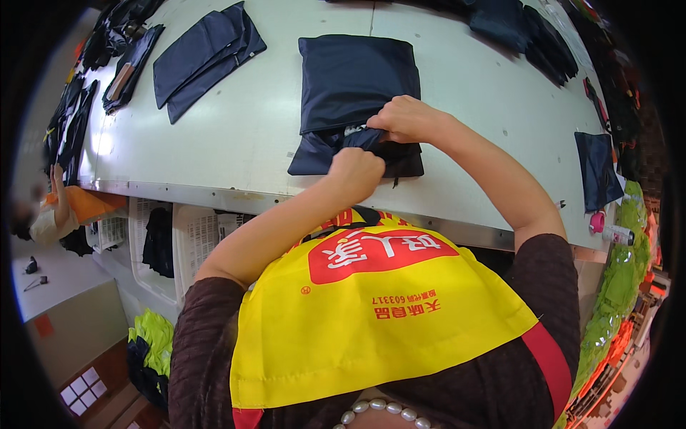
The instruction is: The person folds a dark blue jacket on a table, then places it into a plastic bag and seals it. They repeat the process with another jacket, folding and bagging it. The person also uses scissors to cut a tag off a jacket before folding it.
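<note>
A folded dark navy cloth piece (pixel 357 82), perhaps a garment, lies on the pale table in front of me. Its near edge is bunched up and lifted between my hands. My left hand (pixel 357 174) is closed on the near part of the cloth, with the fingertips hidden underneath. Slightly farther off and to the right, my right hand (pixel 407 119) pinches a gathered fold of the same piece. Between the two hands a small whitish patch shows inside the fold. Whether the cloth is a bag or clothing, I cannot tell.
More folded navy pieces (pixel 204 61) lie at the far left, with dark piles (pixel 525 39) at the far right. A navy piece (pixel 598 171) and a bottle (pixel 618 234) sit by the right edge. White crates (pixel 194 247) stand below the table; another person (pixel 53 207) is at the left.
</note>
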Available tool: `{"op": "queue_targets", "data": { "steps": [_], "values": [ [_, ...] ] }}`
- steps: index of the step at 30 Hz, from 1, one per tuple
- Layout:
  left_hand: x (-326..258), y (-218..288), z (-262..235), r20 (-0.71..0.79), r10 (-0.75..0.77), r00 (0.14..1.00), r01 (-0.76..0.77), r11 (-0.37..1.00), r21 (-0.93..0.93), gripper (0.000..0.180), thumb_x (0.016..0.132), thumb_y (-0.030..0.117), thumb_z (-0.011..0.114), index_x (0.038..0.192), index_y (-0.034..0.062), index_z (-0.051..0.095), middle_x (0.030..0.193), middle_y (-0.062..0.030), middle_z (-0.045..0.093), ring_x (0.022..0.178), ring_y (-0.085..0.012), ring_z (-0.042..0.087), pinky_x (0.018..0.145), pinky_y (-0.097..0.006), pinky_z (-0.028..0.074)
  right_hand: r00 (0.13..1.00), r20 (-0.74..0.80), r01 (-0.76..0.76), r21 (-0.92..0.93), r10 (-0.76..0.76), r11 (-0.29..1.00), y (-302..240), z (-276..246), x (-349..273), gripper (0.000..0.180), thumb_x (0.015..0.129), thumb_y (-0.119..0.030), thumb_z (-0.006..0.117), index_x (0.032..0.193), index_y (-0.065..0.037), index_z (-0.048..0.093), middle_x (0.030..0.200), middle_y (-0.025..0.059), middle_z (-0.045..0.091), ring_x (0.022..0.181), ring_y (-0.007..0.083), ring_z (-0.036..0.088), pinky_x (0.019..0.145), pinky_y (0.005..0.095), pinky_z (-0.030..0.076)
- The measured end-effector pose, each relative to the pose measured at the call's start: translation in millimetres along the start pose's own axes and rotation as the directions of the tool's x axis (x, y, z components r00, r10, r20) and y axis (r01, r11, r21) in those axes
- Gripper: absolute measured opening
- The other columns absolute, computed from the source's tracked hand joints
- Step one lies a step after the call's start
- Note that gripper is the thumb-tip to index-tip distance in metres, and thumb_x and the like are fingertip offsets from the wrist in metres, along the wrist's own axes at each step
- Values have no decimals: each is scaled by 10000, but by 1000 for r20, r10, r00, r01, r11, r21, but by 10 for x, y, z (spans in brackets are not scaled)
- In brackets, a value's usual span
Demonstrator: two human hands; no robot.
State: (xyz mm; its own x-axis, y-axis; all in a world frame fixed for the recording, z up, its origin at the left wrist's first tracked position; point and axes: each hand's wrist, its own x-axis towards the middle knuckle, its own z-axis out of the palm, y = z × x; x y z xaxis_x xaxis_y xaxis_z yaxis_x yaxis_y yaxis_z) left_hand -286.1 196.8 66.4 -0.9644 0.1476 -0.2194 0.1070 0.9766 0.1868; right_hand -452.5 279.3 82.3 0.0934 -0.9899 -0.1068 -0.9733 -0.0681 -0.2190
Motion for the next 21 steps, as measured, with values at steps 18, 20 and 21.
{"op": "queue_targets", "data": {
  "steps": [18,20,21],
  "values": [
    [-120,69,-3,-430,-149,890,-121,834,-539,150,751,129,662,881,56,647,856,-99,628,854,-300,606,714,-391,494,884,59,-367,702,464,610,-55,-240,-720,394,804,-59,608,1191,-17,544,996,88,636,948,156,605,823,273,485],
    [-122,75,-10,-433,-146,890,-127,831,-542,151,753,125,654,885,53,648,854,-97,627,857,-299,605,716,-391,495,845,92,-459,629,527,627,-164,-180,-830,313,811,-49,619,1118,-11,574,885,73,648,832,139,621,746,268,504],
    [-114,85,-31,-423,-141,895,-128,827,-547,151,755,122,648,889,53,648,853,-97,625,861,-298,604,717,-392,496,836,84,-445,682,542,581,-218,4,-878,280,811,-47,624,1085,-9,581,851,67,645,796,133,617,721,266,504]
  ]
}}
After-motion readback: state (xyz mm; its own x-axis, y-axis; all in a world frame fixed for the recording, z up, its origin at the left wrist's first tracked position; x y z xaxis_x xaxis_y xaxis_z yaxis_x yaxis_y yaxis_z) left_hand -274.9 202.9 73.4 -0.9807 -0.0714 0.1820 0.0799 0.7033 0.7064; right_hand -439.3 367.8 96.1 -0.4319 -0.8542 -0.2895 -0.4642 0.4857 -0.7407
